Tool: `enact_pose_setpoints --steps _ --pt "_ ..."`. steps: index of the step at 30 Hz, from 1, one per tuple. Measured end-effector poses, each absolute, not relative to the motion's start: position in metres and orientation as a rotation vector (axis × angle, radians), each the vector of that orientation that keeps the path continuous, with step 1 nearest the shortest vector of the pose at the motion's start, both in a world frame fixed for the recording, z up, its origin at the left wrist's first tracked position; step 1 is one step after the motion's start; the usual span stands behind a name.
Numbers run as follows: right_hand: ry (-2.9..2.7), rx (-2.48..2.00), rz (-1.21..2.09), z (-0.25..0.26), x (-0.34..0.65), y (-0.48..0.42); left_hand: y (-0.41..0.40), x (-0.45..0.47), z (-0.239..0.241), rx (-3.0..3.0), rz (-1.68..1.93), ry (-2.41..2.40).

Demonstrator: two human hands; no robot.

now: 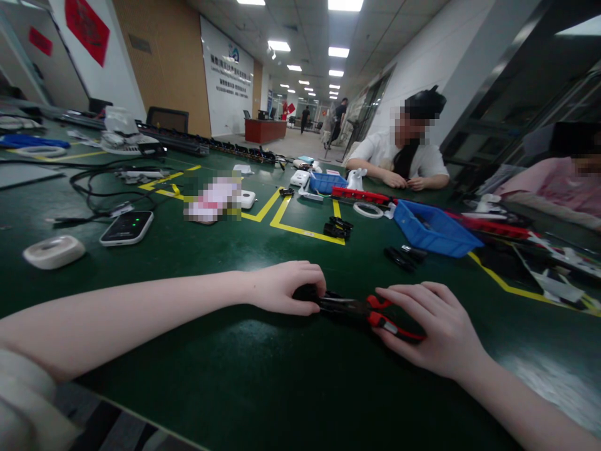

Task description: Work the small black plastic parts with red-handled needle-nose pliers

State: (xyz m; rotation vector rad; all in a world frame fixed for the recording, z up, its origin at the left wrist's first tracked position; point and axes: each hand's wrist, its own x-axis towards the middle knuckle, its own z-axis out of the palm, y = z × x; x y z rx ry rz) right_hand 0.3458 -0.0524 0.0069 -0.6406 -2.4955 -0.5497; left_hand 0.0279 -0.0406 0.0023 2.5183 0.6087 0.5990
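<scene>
Toward the table's near edge [141, 418], the right hand [439, 322] is gripping red-handled pliers [357, 307], their long axis running roughly along it, nose pointing leftward at a black part [305, 292] the left hand [279, 288] is pinching.

The pliers [359, 307] look like dull metal to me, their handles [390, 326] smooth plastic. The table [263, 360] shines, its smooth top catching light in patches. The bin [439, 237] seems plastic, faintly glossy; the sleeve [30, 398], matt cloth.

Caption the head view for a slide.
Right hand holds red-handled pliers, tips toward a black part in the left hand, green table below.
</scene>
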Motion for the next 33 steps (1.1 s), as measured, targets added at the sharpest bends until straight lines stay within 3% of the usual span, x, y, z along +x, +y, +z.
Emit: enact_pose_setpoints --steps 22,33 --pt "-2.491 -0.622 -0.584 0.0062 0.342 -0.0533 -0.0371 0.0277 -0.0023 2.499 0.61 0.582" --pt "-2.544 -0.64 -0.427 0.0057 0.3438 -0.0515 -0.0381 0.028 -0.0006 2.537 0.588 0.599"
